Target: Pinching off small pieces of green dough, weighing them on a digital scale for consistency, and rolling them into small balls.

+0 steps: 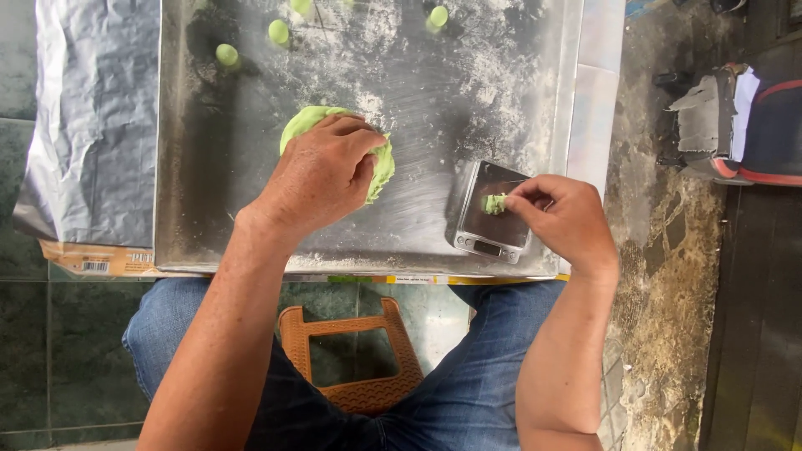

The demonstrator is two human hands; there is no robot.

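left hand (322, 177): palm down on the big green dough lump (380, 171), fingers curled over its top and right edge, gripping it loosely.
dough lump: one. Sits mid tabletop (434, 92), roughly round and flattened, no clear long axis; green shows at the upper left and right of the hand, the rest is hidden under it.
right hand (564, 219): fingers pinched nearly closed on a small green dough piece (494, 203), thumb and forefinger tips on its right end.
small dough piece: one. On or just over the scale platform, cannot tell if it rests on it. Slightly elongated, long axis roughly left-right in the frame, free end pointing left toward the big lump.
scale (491, 210): one, small, steel top, display strip facing the person, near the right front corner of the tabletop, tilted a little clockwise.
dough balls (226, 55): five visible along the far edge, small and round, two of them cut by the frame edge. Well apart from both hands.
tabletop: metal sheet, floured in patches.
foil sheet (92, 117): one, crumpled, just left of the tabletop.
stool (355, 355): one, brown plastic, between the person's knees.
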